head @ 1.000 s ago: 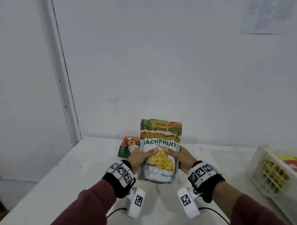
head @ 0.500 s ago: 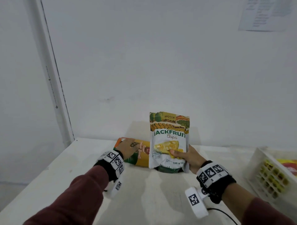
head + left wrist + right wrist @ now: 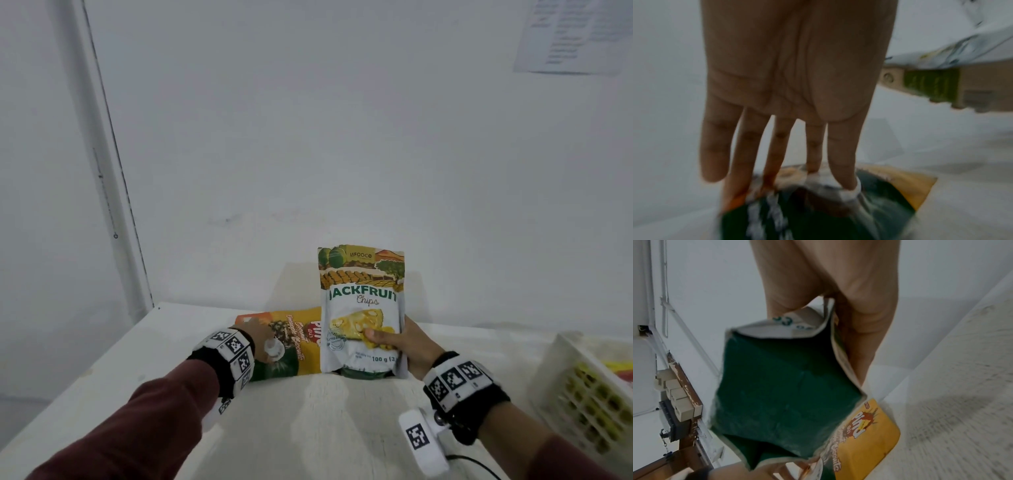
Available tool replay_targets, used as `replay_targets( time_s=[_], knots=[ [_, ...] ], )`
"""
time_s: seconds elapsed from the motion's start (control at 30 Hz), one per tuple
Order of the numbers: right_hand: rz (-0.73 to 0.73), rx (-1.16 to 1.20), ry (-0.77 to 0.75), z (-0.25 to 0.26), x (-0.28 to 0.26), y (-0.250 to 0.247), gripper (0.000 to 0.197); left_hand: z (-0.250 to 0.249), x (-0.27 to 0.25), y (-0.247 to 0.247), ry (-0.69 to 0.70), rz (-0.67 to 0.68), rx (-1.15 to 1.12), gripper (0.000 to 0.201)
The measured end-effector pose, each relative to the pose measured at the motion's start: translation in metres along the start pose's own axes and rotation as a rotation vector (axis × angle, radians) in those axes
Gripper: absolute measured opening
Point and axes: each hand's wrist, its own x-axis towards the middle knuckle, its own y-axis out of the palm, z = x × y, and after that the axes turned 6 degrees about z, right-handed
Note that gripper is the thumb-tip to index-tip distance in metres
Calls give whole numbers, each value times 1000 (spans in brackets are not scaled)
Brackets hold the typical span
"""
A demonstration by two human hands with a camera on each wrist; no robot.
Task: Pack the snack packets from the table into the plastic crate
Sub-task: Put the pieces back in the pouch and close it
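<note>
Two packets are in play near the far edge of the surface. The jackfruit pouch is held upright by the right hand, thumb on its face and fingers clamped behind. The orange packet lies flat, with the left hand's straight fingers resting on its end. Both packets are judged light, soft and crushable; the edges or seams seem the safest hold. The crate stands at the right edge.

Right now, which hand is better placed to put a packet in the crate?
Right. The right hand already grips the jackfruit chips pouch, with the crate on its side; the left hand only touches the biscuit packet.
</note>
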Motion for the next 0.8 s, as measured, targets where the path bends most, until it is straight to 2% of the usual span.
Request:
replay_targets(
  time_s=[0.17, 0.27, 0.4, 0.43, 0.53, 0.67, 0.8],
  knots=[
    [14, 28, 1, -2, -3, 10, 107, -15, -30, -6, 19, 164, 25, 44],
    [17, 37, 8, -4, -9, 14, 107, -10, -38, -16, 14, 261, -148, 48],
    [14, 5, 13, -4, -16, 19, 109, 5, -35, 5, -99, 141, -142, 83],
    [16, -1, 11, -4, -18, 20, 109, 7, -34, 14, -131, 150, -124, 88],
    [16, -3, 9, -3, -25, 23, 107, 10, -32, 32, -120, 201, -157, 82],
    [40, 11, 15, -3, -33, 30, 101, 12, -43, 36, -97, 169, -285, 70],
    [37, 45, 45, -5, -40, 34, 105, 13, -51, 36, -112, 194, -386, 79]
  ],
)
